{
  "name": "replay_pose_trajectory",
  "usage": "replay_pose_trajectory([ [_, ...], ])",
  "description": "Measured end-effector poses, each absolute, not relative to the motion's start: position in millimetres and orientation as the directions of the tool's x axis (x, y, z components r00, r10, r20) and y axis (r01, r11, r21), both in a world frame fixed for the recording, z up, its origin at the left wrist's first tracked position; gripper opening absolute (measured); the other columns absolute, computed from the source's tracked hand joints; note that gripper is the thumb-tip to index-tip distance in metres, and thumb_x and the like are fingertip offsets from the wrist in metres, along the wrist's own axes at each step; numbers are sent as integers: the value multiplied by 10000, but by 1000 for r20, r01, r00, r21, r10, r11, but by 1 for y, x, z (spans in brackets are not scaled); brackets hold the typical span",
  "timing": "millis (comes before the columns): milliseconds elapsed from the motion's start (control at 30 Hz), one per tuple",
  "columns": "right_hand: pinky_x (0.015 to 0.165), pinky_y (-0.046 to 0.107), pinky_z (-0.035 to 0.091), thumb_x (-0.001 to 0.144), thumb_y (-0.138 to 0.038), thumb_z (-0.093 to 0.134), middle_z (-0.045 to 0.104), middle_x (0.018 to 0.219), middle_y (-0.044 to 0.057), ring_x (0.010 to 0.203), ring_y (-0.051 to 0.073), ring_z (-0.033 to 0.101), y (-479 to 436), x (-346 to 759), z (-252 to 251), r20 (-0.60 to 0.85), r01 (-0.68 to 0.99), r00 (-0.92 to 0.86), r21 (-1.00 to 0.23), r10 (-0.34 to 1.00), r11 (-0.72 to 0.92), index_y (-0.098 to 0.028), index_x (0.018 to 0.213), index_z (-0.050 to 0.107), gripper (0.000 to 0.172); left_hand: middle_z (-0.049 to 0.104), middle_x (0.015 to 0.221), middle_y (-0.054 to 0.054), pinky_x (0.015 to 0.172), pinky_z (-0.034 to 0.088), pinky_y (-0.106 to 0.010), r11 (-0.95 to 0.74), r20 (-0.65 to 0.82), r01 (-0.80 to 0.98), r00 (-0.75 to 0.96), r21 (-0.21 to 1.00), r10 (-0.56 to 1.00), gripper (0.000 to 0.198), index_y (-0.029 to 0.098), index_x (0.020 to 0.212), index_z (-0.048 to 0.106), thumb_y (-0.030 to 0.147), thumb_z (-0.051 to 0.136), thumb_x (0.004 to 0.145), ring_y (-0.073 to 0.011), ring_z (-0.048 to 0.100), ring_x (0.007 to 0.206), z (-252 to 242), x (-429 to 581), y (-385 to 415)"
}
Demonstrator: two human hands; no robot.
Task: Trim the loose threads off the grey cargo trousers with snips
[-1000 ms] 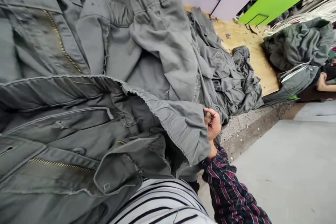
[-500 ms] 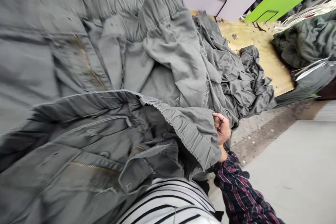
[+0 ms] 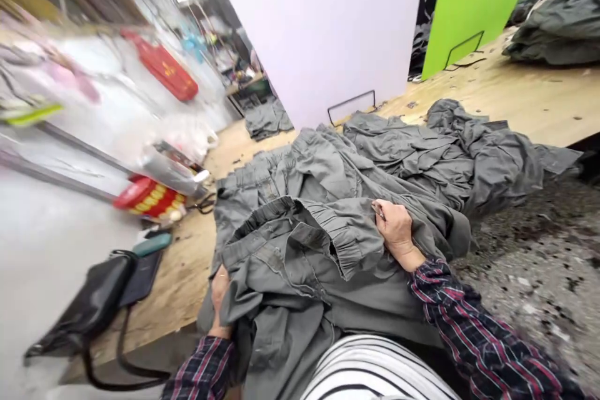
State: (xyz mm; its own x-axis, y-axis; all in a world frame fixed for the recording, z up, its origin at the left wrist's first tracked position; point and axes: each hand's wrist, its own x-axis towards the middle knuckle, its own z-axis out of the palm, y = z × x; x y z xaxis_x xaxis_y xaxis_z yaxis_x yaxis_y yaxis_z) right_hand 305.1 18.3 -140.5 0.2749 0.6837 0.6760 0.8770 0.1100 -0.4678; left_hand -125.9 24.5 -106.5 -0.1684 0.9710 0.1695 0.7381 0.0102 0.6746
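Grey trousers (image 3: pixel 300 269) with a gathered elastic waistband lie in front of me, waist opening toward me and one edge hanging over the table front. At the right end of the waistband, my right hand (image 3: pixel 396 228) is closed on the cloth. A small dark object, too small to name, shows at its fingertips. My left hand (image 3: pixel 220 290) grips the left side of the same trousers, its fingers mostly hidden behind the fabric. Under and beyond them lies another grey pair (image 3: pixel 262 165), its waistband toward the back.
More crumpled grey garments (image 3: pixel 487 156) lie to the right on the wooden table (image 3: pixel 187 281). A white panel (image 3: pixel 328 31) and a green panel (image 3: pixel 478 6) stand behind. At left are a red tub (image 3: pixel 150 197), scissors (image 3: pixel 205 203) and a black bag (image 3: pixel 89 306). A garment bundle (image 3: pixel 562 19) sits far right.
My view has pulled back and swung left, bringing my left hand and the table's left side into sight. The trousers' waistband lies lower and flatter; my right hand still holds its right end.
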Motion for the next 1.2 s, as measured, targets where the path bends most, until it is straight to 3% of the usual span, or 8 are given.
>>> replay_pose_trajectory([
  [167, 706, 276, 368, 804, -149, 435, 676, 829, 83, 736, 169, 571, 17, 305, -139, 706, 874, 273, -466, 653, 138, -142, 933, 614, 221, 633, 1039, -109, 1043, 331, -519, -32, 206, 770, -129, 637, 970, 302, 171, 888, 587, 392, 528, 691, -343, 501, 1139, -95, -128, 32],
  [633, 668, 276, 390, 893, -272, 374, 662, 845, 85, 692, 139, 567, 16, 307, -139, 738, 894, 230, -418, 635, 162, -156, 938, 603, 260, 646, 1079, -76, 1021, 383, -425, -68, 242, 754, -122, 653, 963, 309, 188, 1000, 614, 313, 466, 759, -264, 504, 1166, -96, -127, 26],
  [767, 648, 289, 382, 832, -210, 420, 673, 814, 100, 670, 169, 573, 19, 306, -136, 710, 882, 266, -453, 652, 133, -149, 899, 615, 215, 600, 1126, -90, 1023, 380, -416, -216, 516, 787, -148, 579, 843, 291, 195, 1038, 582, 318, 456, 806, -237, 527, 1117, -78, -97, -9],
  [833, 636, 289, 383, 811, -211, 445, 673, 797, 94, 656, 175, 571, 21, 308, -133, 684, 867, 295, -485, 668, 114, -154, 879, 619, 195, 628, 1011, -77, 946, 447, -393, -433, 701, 794, 12, 426, 713, 188, 194, 963, 601, 245, 503, 812, -206, 589, 984, -64, -67, -25],
  [900, 613, 286, 385, 812, -235, 455, 663, 753, 83, 630, 176, 564, 19, 309, -126, 652, 846, 334, -526, 681, 89, -161, 859, 617, 184, 637, 962, -60, 859, 493, -345, -623, 757, 728, 227, 286, 613, 179, 210, 957, 601, 155, 533, 802, -178, 604, 919, -49, -32, -30],
  [1033, 592, 273, 416, 876, -289, 407, 638, 780, 68, 642, 162, 565, -10, 288, -89, 607, 786, 428, -616, 670, 56, -165, 934, 577, 218, 569, 1179, -122, 956, 429, -415, -774, 667, 628, 543, 80, 510, 400, 206, 1178, 524, 129, 555, 787, -238, 492, 1150, -27, 29, -4],
  [1133, 561, 249, 441, 841, -331, 498, 580, 759, 16, 574, 123, 520, -45, 245, -59, 562, 667, 420, -723, 712, 177, -206, 973, 535, 186, 466, 1319, -134, 1019, 346, -473, -810, 553, 585, 663, 38, 504, 479, 216, 1243, 495, 101, 506, 778, -270, 378, 1264, -20, 55, 27],
  [1200, 577, 259, 468, 755, -370, 605, 566, 799, 19, 622, 133, 542, -61, 217, -53, 579, 644, 322, -714, 750, 274, -210, 988, 501, 301, 454, 1336, -115, 1033, 312, -489, -833, 499, 551, 709, 48, 498, 493, 232, 1182, 554, 45, 477, 732, -271, 356, 1281, -18, 65, 41],
])
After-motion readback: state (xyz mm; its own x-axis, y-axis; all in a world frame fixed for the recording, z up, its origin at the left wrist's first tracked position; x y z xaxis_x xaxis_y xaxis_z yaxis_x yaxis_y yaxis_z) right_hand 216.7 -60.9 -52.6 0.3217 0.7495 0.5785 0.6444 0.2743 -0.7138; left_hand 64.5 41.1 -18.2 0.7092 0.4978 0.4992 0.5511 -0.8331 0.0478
